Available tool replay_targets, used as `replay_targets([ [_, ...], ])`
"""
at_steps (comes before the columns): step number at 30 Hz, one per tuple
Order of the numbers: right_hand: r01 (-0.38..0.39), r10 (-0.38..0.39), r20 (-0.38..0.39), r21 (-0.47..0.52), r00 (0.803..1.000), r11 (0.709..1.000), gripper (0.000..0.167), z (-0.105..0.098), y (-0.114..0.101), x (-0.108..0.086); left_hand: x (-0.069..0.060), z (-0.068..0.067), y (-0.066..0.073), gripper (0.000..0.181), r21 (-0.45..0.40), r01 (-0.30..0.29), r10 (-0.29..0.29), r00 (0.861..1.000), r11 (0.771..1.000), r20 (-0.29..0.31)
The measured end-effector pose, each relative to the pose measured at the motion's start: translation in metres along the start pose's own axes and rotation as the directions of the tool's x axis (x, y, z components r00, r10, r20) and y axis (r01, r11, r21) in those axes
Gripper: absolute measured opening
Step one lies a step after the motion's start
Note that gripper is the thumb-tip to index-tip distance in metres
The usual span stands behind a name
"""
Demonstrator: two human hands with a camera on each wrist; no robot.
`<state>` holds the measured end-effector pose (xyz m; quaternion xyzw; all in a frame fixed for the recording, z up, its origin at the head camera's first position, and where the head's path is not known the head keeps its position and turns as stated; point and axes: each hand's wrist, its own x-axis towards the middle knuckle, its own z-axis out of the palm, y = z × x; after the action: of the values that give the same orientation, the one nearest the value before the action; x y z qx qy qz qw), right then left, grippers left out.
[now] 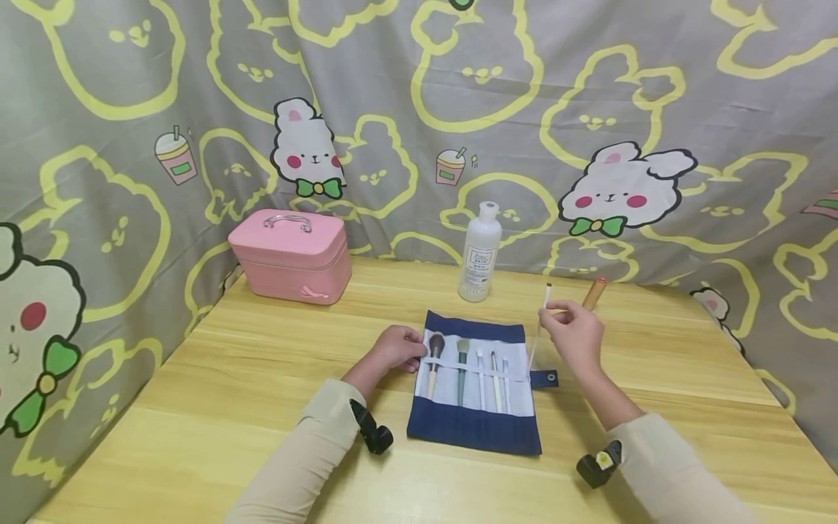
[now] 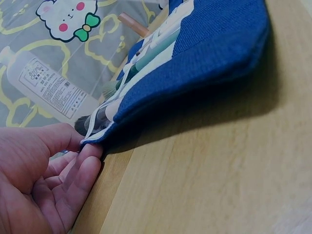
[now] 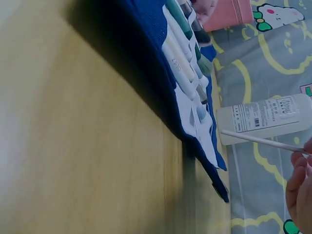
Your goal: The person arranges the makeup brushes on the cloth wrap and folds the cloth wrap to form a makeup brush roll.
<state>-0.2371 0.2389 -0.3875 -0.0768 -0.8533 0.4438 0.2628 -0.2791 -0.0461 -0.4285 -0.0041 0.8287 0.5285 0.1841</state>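
A navy brush roll (image 1: pixel 474 431) lies unrolled on the table, its pale lining holding several makeup brushes under a white elastic band. Among them are a dark fluffy brush (image 1: pixel 436 346) and a green-handled brush (image 1: pixel 462 364). My left hand (image 1: pixel 396 348) pinches the roll's left edge between thumb and fingers, plainest in the left wrist view. Above the roll's right side, my right hand (image 1: pixel 576 338) pinches a thin white makeup brush (image 3: pixel 263 141) near its upper end. That brush slants downward, its lower end near the roll's right edge; whether they touch I cannot tell.
A white bottle (image 1: pixel 480 255) with a printed label stands behind the roll. At the back left sits a pink case (image 1: pixel 291 262) with a metal handle. An orange-brown stick-like object (image 1: pixel 594 293) lies behind my right hand. Patterned cloth (image 1: pixel 393 87) hangs around the wooden table (image 1: pixel 216 415).
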Motion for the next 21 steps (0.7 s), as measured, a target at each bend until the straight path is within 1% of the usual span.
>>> replay_targets([
  [2, 0.0, -0.001, -0.026, -0.01, 1.0, 1.0, 0.015, 0.007, 0.001, 0.003, 0.0, 0.0, 0.0, 0.026, 0.001, -0.001, 0.001, 1.0, 1.0, 0.0],
  [5, 0.001, -0.002, -0.043, -0.036, 0.999, 0.999, 0.015, 0.013, 0.003, 0.007, 0.001, 0.001, -0.001, 0.025, 0.001, -0.002, 0.002, 1.0, 1.0, -0.003],
  [10, -0.007, 0.005, -0.025, -0.081, 1.0, 0.997, 0.015, 0.019, 0.01, 0.009, 0.0, 0.001, 0.0, 0.024, -0.006, -0.004, 0.004, 1.0, 1.0, -0.003],
  [12, -0.02, 0.021, 0.005, -0.091, 1.0, 0.996, 0.015, 0.019, 0.013, 0.008, 0.0, 0.002, 0.001, 0.025, -0.008, -0.008, 0.008, 1.0, 1.0, -0.001],
  [15, -0.042, 0.051, 0.074, -0.113, 0.996, 0.993, 0.017, 0.02, 0.018, 0.007, 0.0, 0.002, 0.0, 0.026, -0.005, -0.012, 0.012, 1.0, 1.0, -0.001],
  [21, -0.079, 0.12, 0.209, -0.191, 0.971, 0.978, 0.02, 0.022, 0.021, 0.003, 0.001, 0.001, -0.001, 0.025, -0.001, -0.009, 0.009, 1.0, 1.0, -0.007],
])
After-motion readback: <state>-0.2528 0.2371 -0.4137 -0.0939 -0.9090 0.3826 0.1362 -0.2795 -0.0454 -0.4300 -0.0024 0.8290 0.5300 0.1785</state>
